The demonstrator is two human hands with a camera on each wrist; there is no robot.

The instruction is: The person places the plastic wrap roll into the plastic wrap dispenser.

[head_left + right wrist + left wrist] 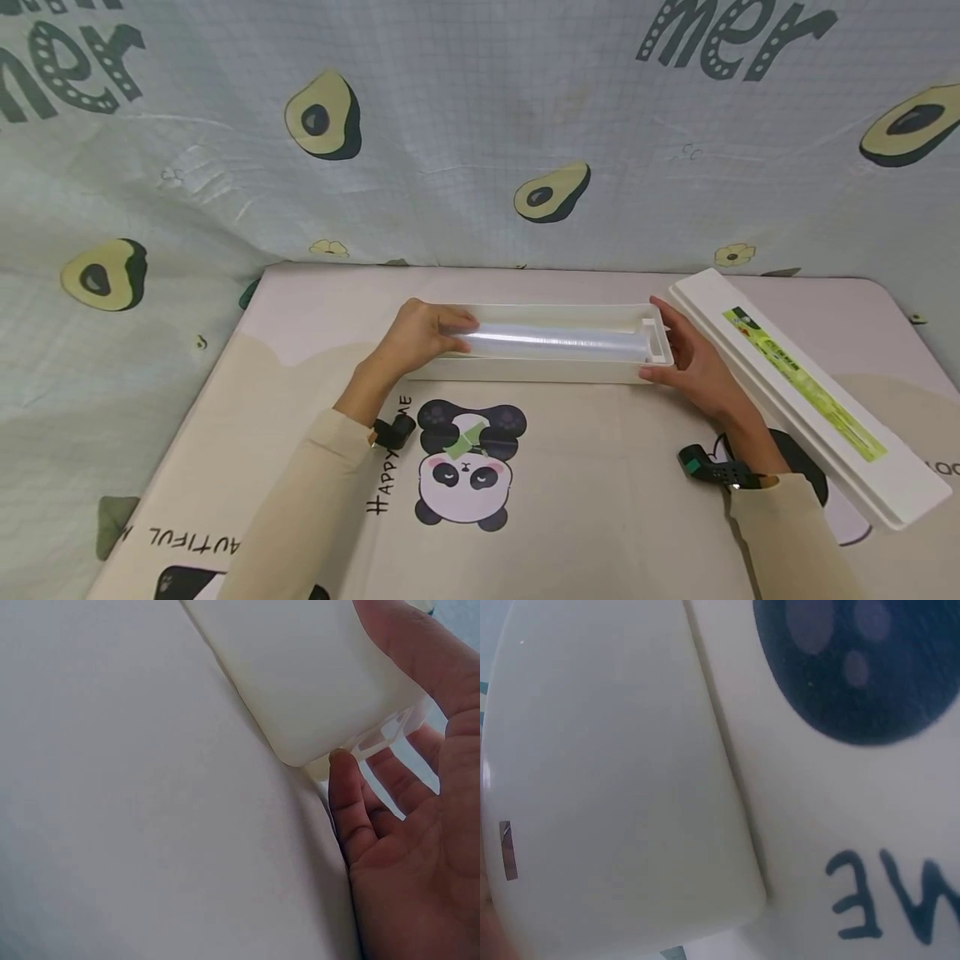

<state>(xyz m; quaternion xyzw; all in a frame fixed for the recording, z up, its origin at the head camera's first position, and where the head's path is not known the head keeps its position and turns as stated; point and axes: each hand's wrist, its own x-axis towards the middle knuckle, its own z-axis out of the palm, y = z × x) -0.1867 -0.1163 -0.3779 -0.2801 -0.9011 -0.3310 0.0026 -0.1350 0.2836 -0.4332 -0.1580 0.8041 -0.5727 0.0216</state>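
Head view alone shows left grip (418, 337) pinching clear roll (558, 340); right grip (696, 367) holds box (525, 371).

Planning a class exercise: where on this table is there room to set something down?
Bare table lies in front of the box, between the left sleeve and right sleeve, and left of the left hand. Crowded: the box's right end, beside the right hand and lid.

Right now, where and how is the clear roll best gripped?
Probably from above at its left end, pinching across its width: the clear roll lies lengthwise in the white box, whose long walls flank it while the top is open. The left hand is there; the right hand holds the box's right end.
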